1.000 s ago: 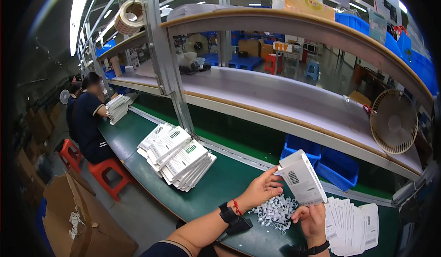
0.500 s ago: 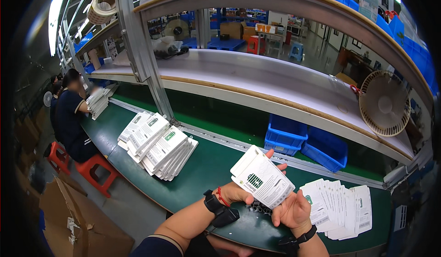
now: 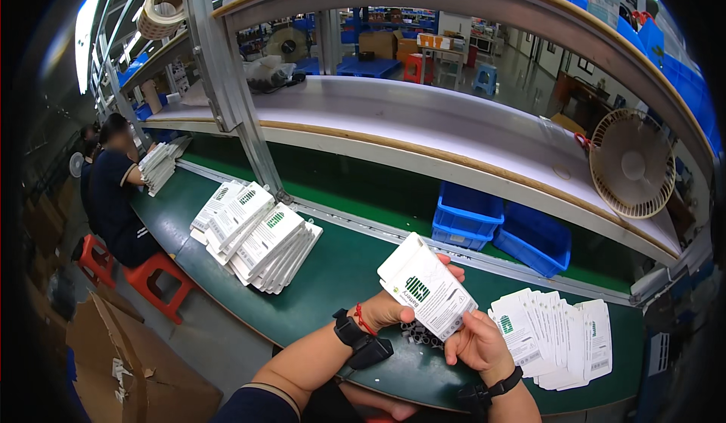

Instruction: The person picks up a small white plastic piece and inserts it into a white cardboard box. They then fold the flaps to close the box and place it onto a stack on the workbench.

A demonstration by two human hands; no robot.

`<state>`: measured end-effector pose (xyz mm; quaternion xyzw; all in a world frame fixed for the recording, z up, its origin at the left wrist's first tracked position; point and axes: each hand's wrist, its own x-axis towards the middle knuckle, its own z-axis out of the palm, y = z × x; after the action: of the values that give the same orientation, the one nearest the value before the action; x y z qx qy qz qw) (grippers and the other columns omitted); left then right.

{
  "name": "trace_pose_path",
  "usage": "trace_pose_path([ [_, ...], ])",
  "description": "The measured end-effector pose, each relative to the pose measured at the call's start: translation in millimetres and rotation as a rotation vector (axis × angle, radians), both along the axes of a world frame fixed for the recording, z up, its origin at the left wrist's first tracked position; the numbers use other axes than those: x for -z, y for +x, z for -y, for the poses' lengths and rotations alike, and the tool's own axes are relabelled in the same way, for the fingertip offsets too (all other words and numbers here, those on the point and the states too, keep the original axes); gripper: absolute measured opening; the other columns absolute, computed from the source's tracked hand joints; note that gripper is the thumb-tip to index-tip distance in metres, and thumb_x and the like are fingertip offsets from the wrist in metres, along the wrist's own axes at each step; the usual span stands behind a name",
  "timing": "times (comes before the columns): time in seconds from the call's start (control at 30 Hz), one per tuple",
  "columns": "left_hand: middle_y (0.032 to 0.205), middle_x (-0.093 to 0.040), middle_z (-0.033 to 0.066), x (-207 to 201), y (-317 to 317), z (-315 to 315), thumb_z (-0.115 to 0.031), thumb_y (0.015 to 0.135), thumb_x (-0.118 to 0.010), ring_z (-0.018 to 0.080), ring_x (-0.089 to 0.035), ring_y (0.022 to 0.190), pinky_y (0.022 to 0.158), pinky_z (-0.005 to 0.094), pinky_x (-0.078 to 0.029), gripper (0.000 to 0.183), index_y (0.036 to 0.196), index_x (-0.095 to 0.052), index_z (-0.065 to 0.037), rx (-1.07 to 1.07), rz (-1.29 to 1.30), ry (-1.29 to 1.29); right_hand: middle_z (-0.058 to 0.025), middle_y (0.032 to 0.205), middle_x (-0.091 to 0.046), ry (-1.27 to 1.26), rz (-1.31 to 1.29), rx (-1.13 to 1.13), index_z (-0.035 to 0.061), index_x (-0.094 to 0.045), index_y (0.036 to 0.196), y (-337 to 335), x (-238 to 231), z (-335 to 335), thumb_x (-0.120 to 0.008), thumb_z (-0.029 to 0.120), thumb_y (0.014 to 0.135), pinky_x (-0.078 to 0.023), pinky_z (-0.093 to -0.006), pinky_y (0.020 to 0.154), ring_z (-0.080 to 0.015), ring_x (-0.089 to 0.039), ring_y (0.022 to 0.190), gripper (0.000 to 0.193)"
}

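One white carton (image 3: 429, 287) shows in the head view, held tilted over the green table (image 3: 349, 272): the left hand (image 3: 384, 309) cradles it from behind, fingers past its far edge, while the right hand (image 3: 485, 345) grips its lower right end. Left of that carton lie piled cartons (image 3: 261, 234); right of it, fanned cartons (image 3: 560, 340); beyond it, blue bins (image 3: 469, 209); beneath, partly hidden, small pale pieces (image 3: 416, 335).

Passable between carton stack (image 3: 261, 237) and left hand (image 3: 384, 311). Blocked ahead by blue plastic bins (image 3: 465, 223), rightward by fanned cartons (image 3: 556, 340).
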<state>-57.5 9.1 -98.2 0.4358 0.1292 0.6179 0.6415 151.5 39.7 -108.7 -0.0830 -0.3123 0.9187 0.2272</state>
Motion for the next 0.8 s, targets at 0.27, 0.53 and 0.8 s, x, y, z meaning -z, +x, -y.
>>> trace_pose_path([
  [0.27, 0.135, -0.049, 0.0181, 1.2, 3.6, 2.8, -0.040, 0.053, -0.093, 0.0312, -0.045, 0.129, 0.109, 0.0468, -0.036, 0.112, 0.141, -0.033, -0.005, 0.035, -0.012, -0.002, -0.0151, 0.081, -0.065, 0.101, 0.448, 0.222, -0.0107, -0.059, 0.102, -3.0, -19.5, 3.5, -0.055, 0.029, 0.097, -0.037, -0.0209, 0.035, -0.0138, -0.053, 0.040, 0.040],
  [0.53, 0.140, -0.042, 0.0176, 1.6, 9.0, 6.9, -0.030, 0.056, -0.093, 0.0302, -0.045, 0.129, 0.107, 0.0447, -0.040, 0.108, 0.142, -0.032, -0.008, 0.051, -0.086, 0.068, -0.0083, 0.066, -0.062, 0.379, 0.684, 0.294, -0.0080, -0.064, 0.084, 6.7, -26.4, -3.6, -0.057, 0.038, 0.095, -0.035, -0.0194, 0.033, -0.0091, -0.045, 0.036, 0.048],
  [0.8, 0.135, -0.049, 0.0184, -6.4, -2.9, 6.2, -0.045, 0.056, -0.091, 0.0306, -0.044, 0.131, 0.108, 0.0465, -0.038, 0.106, 0.140, -0.037, -0.007, -0.141, -0.040, 0.029, -0.0121, 0.075, -0.068, 0.494, 0.651, 0.640, -0.0050, -0.065, 0.095, 9.3, -25.9, -10.9, -0.057, 0.028, 0.096, -0.038, -0.0187, 0.039, -0.0107, -0.056, 0.047, 0.034],
])
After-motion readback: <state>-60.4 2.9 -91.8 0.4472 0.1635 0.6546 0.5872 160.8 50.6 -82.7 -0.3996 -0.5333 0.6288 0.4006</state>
